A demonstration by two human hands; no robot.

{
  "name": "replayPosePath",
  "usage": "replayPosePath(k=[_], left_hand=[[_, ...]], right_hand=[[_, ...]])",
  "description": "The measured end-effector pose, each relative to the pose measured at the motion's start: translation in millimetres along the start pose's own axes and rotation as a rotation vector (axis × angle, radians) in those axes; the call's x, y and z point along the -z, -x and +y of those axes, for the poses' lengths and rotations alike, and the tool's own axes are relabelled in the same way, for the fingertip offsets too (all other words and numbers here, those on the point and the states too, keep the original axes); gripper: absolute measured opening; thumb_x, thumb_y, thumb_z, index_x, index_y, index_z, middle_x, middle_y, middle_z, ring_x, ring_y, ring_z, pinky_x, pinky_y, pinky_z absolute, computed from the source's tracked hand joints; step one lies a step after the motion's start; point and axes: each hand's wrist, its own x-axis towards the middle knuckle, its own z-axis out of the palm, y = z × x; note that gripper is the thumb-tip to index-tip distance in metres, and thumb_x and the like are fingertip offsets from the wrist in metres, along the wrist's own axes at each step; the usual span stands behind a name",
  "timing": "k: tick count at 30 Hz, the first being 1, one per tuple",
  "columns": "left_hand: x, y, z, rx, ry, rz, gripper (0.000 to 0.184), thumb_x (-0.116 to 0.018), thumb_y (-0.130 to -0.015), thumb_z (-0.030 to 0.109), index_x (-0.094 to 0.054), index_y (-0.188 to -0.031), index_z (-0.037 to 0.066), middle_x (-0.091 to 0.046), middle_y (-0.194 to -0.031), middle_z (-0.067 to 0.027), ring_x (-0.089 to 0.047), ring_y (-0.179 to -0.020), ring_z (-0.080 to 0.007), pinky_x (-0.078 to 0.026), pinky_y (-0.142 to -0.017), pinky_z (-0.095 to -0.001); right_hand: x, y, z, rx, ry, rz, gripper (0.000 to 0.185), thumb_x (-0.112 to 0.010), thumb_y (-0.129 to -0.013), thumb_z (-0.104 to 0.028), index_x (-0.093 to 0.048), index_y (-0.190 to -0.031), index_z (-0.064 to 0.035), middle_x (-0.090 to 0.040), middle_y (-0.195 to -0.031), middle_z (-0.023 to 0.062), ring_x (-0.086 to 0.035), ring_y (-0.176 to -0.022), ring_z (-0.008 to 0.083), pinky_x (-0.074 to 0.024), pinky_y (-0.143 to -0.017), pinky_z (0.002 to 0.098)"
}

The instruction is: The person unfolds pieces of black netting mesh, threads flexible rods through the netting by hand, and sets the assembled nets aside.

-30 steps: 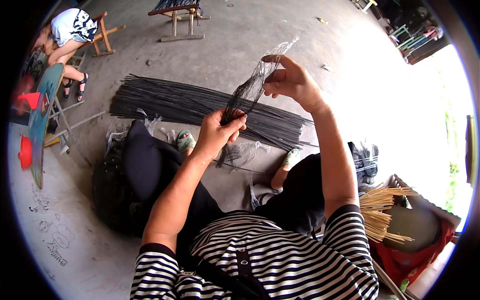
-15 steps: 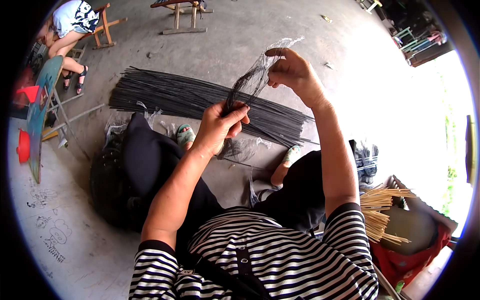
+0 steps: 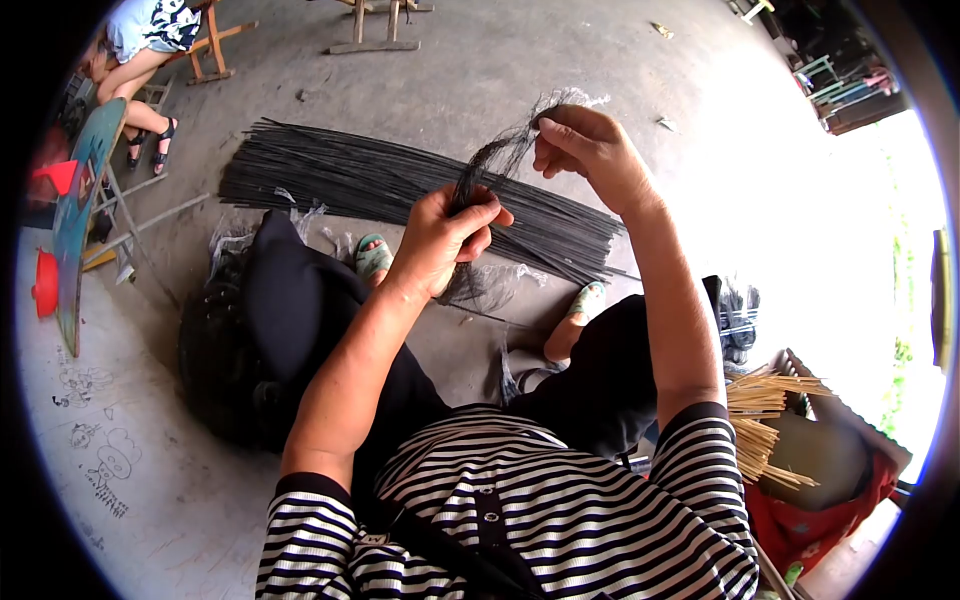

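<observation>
A thin tangle of dark, partly clear strands [image 3: 482,160] stretches between my two hands in the head view. My left hand [image 3: 440,237] is closed round its lower, darker part, and some strands hang below the fist. Up and to the right, my right hand [image 3: 585,150] pinches the upper end between thumb and fingers, where whitish wisps stick out. On the floor beyond my hands lies a wide layer of long black sticks [image 3: 340,172]. More loose dark and clear strands [image 3: 495,284] lie near my feet.
At the upper left a person [image 3: 140,70] sits bent forward beside a teal board [image 3: 85,220] and a red bowl [image 3: 45,283]. A wooden stool [image 3: 375,46] stands at the top. Right of my legs are pale sticks [image 3: 755,410] and a red cloth [image 3: 815,525].
The strands between my hands have gone from a spread web to a narrower, bent bunch. My right hand has curled over its end. The view has tilted slightly downward.
</observation>
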Motion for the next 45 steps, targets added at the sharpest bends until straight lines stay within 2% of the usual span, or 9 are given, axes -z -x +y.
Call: replayPosePath(k=[4,11,20,30,31,34,36,40,45], left_hand=[[3,-1,-1,-0.010,0.001,-0.007,0.013,-0.065,-0.083,0.012,-0.058,-0.090,0.004,-0.064,-0.081,-0.0092,-0.043,-0.049,-0.0050,-0.029,-0.042,-0.0190],[6,2,2,-0.034,0.059,-0.007,0.009,-0.062,-0.086,0.012,-0.058,-0.087,0.003,-0.065,-0.081,-0.0074,-0.046,-0.049,-0.0058,-0.029,-0.040,-0.0183],[16,9,0,-0.090,0.064,0.203,0.018,-0.062,-0.086,0.023,-0.062,-0.088,0.005,-0.062,-0.081,-0.0044,-0.052,-0.062,-0.0101,-0.040,-0.059,-0.0237],[49,16,0,-0.211,0.106,0.355,0.008,-0.065,-0.086,0.012,-0.064,-0.082,0.005,-0.065,-0.076,-0.0040,-0.042,-0.047,-0.0045,-0.030,-0.044,-0.0188],[57,14,-1,-0.219,0.134,0.399,0.009,-0.065,-0.086,0.012,-0.063,-0.081,0.004,-0.064,-0.076,-0.0040,-0.041,-0.046,-0.0045,-0.029,-0.044,-0.0191],[78,9,0,-0.233,0.201,0.546,0.016,-0.066,-0.086,0.016,-0.060,-0.079,0.003,-0.061,-0.072,-0.0025,-0.038,-0.044,-0.0048,-0.027,-0.043,-0.0210],[82,7,-1,-0.253,0.217,0.533,0.016,-0.066,-0.086,0.017,-0.060,-0.079,0.003,-0.060,-0.070,-0.0023,-0.039,-0.045,-0.0051,-0.027,-0.044,-0.0212],[78,0,-4,-0.233,0.244,0.564,0.012,-0.066,-0.086,0.016,-0.061,-0.083,0.005,-0.062,-0.074,-0.0021,-0.042,-0.048,-0.0056,-0.030,-0.046,-0.0209],[71,-3,-6,-0.205,0.242,0.526,0.011,-0.066,-0.086,0.016,-0.063,-0.084,0.006,-0.062,-0.075,-0.0019,-0.043,-0.049,-0.0058,-0.031,-0.046,-0.0210]], right_hand=[[-14,6,5,-0.120,0.063,-0.115,0.037,-0.059,-0.090,-0.033,-0.063,-0.089,0.0042,-0.063,-0.079,0.0093,-0.062,-0.070,0.0145,-0.0515,-0.064,0.0262],[-30,8,18,-0.119,0.189,-0.221,0.018,-0.063,-0.083,-0.017,-0.066,-0.085,0.0008,-0.063,-0.073,0.0046,-0.058,-0.069,0.0108,-0.0480,-0.063,0.0246],[-35,9,21,-0.102,0.156,-0.197,0.016,-0.064,-0.085,-0.016,-0.065,-0.086,-0.0006,-0.062,-0.071,0.0025,-0.056,-0.067,0.0095,-0.0450,-0.064,0.0240],[-59,-36,51,-0.056,-0.020,-0.333,0.019,-0.061,-0.084,-0.016,-0.064,-0.091,0.0014,-0.064,-0.077,0.0054,-0.061,-0.075,0.0116,-0.0493,-0.068,0.0249],[-54,-55,79,-0.070,0.038,-0.256,0.022,-0.060,-0.085,-0.019,-0.063,-0.092,0.0009,-0.066,-0.085,0.0097,-0.065,-0.081,0.0189,-0.0512,-0.072,0.0295],[-28,-106,229,0.148,1.172,-0.230,0.025,-0.053,-0.087,-0.021,-0.064,-0.096,-0.0008,-0.065,-0.098,0.0147,-0.065,-0.089,0.0271,-0.0515,-0.077,0.0347],[-39,-97,267,-0.211,1.297,-0.105,0.022,-0.054,-0.087,-0.023,-0.062,-0.095,-0.0036,-0.062,-0.103,0.0165,-0.060,-0.096,0.0337,-0.0519,-0.077,0.0393],[-34,-58,386,-0.399,1.490,-0.175,0.018,-0.051,-0.087,-0.019,-0.060,-0.098,-0.0066,-0.062,-0.098,0.0164,-0.063,-0.091,0.0323,-0.0531,-0.074,0.0405],[-10,-45,394,-0.125,1.435,-0.224,0.012,-0.050,-0.085,-0.013,-0.060,-0.089,-0.0075,-0.062,-0.089,0.0151,-0.064,-0.083,0.0337,-0.0524,-0.069,0.0408]])
